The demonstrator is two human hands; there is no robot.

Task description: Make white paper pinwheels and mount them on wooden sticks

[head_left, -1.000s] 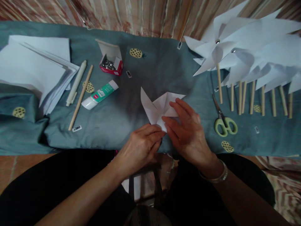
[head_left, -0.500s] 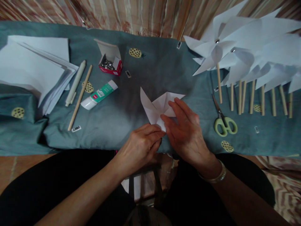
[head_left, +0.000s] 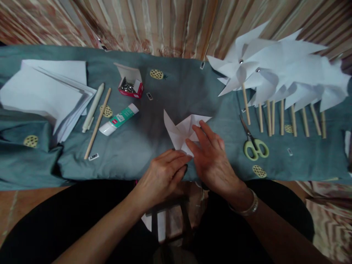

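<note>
A partly folded white paper pinwheel [head_left: 180,132] lies near the table's front edge, its pointed blades up and to the sides. My left hand [head_left: 167,170] is closed in a pinch on its near corner. My right hand [head_left: 213,159] holds the paper from the right. One fingertip presses close to the centre and two others rest on the right blade; the thumb is mostly hidden. Both hands almost meet at the near corner. Right of my hands lie green-handled scissors [head_left: 255,148], their blades pointing away.
Finished paper pinwheels [head_left: 275,80] on wooden sticks lie at the right. At the left are a stack of white paper [head_left: 49,91], a pale pen [head_left: 93,106], a loose stick [head_left: 97,124], a glue tube [head_left: 119,120] and an open red box [head_left: 131,86] of metal fasteners. A teal cloth [head_left: 178,88] covers the table.
The camera view has shifted, so the table things sit lower in the picture and those at the right sit further left. My hands keep nearly the same hold on the paper.
</note>
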